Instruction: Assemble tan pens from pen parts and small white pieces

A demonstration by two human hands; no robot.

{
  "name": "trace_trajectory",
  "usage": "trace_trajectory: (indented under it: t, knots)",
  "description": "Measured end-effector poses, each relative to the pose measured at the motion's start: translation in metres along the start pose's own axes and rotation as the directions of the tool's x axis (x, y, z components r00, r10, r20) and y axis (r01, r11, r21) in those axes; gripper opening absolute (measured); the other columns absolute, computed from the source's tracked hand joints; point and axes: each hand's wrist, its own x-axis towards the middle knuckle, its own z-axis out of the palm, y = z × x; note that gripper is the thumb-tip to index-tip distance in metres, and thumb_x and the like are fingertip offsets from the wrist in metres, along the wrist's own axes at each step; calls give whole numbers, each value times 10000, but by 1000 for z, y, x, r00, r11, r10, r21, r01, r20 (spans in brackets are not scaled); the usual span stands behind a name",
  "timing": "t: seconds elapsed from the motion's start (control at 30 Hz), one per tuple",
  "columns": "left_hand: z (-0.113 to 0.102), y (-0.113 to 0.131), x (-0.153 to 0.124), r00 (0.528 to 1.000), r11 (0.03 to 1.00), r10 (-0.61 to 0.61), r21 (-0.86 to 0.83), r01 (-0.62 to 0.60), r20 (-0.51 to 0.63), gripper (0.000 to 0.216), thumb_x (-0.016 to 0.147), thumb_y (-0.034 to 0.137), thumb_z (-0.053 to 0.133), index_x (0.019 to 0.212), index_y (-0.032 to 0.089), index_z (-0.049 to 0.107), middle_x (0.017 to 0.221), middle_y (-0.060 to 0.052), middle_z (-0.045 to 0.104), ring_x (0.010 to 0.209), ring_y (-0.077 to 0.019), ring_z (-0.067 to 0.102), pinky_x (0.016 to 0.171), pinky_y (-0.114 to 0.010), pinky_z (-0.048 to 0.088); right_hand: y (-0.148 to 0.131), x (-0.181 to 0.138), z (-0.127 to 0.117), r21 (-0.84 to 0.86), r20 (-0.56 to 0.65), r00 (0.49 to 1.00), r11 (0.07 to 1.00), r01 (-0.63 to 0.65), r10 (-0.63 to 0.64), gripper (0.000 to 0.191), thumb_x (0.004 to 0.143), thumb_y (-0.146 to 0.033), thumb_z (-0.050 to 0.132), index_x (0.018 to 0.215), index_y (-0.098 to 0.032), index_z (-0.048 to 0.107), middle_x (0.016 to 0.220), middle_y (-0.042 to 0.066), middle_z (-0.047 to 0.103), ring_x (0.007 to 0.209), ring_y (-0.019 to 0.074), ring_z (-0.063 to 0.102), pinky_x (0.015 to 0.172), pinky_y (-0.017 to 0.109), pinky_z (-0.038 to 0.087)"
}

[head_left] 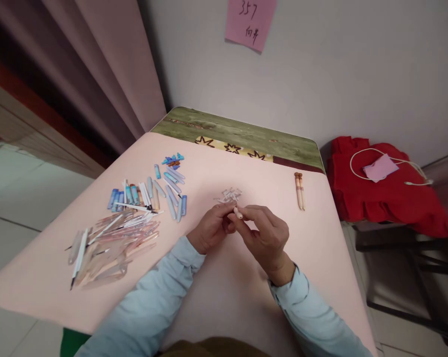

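Observation:
Over the middle of the table, my left hand (pixel 213 227) and my right hand (pixel 265 231) meet, fingertips closed around a small cream pen part (pixel 238 213). One rounded end of it points toward me; the rest is hidden by my fingers. Just beyond them lies a little pile of clear and white small parts (pixel 229 194). Two assembled pens (pixel 300 192) with brown tops and cream barrels rest side by side to the right.
On the left are a heap of clear pen barrels and refills (pixel 114 243), blue and grey pen pieces (pixel 173 188), and small blue and brown bits (pixel 173 159). A pink cloth (pixel 313 287) covers the table. Right of it, a red-covered stool (pixel 376 193) holds a white cable.

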Motion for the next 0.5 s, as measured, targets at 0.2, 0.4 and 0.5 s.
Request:
trace_trajectory:
  t: [0.2, 0.4, 0.5]
  knots:
    - [4, 2, -1, 999, 999, 37, 18, -36, -40, 299, 812, 405, 656, 668, 152, 589, 549, 25, 484, 453, -71, 408, 447, -207, 303, 6, -3, 3, 31, -15, 999, 999, -40, 41, 125, 859, -175, 713, 965, -214, 660, 860, 32, 744, 747, 127, 700, 682, 225, 578]
    - [6, 7, -1, 986, 992, 128, 21, -127, -105, 290, 817, 406, 652, 693, 148, 607, 558, 24, 508, 463, -72, 439, 458, -208, 341, 11, -6, 7, 70, -37, 989, 988, -140, 143, 89, 870, -213, 700, 948, -198, 662, 816, 28, 729, 666, 115, 673, 629, 221, 569]
    - [3, 12, 0, 932, 965, 262, 52, -258, -251, 276, 816, 411, 664, 740, 152, 604, 612, 17, 560, 495, -72, 486, 484, -204, 379, 18, -9, 11, 81, -16, 956, 953, -292, 294, 85, 881, -271, 675, 921, -197, 668, 777, 14, 714, 600, 107, 646, 583, 220, 556]
